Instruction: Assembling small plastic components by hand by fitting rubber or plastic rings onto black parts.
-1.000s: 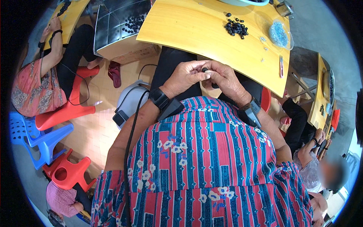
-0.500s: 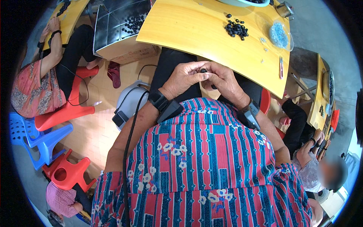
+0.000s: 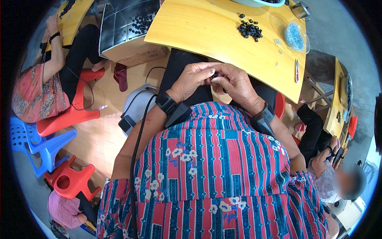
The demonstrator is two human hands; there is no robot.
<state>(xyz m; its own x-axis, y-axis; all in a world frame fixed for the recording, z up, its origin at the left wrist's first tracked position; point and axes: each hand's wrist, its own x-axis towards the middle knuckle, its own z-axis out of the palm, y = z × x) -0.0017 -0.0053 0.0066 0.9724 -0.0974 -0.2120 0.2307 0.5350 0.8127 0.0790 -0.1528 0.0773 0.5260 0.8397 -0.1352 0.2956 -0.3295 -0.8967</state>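
Over my lap, just off the near edge of the yellow table (image 3: 207,36), my two hands meet fingertip to fingertip. My left hand (image 3: 192,79) and my right hand (image 3: 236,82) are both closed in a pinch around a small black round part (image 3: 215,74). The fingers cover most of it, so its exact shape is hidden. A heap of similar small black parts (image 3: 250,30) lies on the tabletop ahead. To its right stands a clear round dish with light blue bits (image 3: 293,36), and tiny pale pieces (image 3: 278,42) are scattered beside it. Red-handled snips (image 3: 297,71) rest near the right edge.
A pale green basin (image 3: 258,3) and a metal cup (image 3: 301,11) stand at the far side. Left of the table is a lined carton (image 3: 133,53) holding black parts. Red stools (image 3: 71,181), a blue stool (image 3: 43,147) and seated people are around me. A dark cable (image 3: 137,147) runs along my left arm.
My fingers have shifted around the small black part, which is now more covered by the thumbs. Both hands stay at about the same place over my lap.
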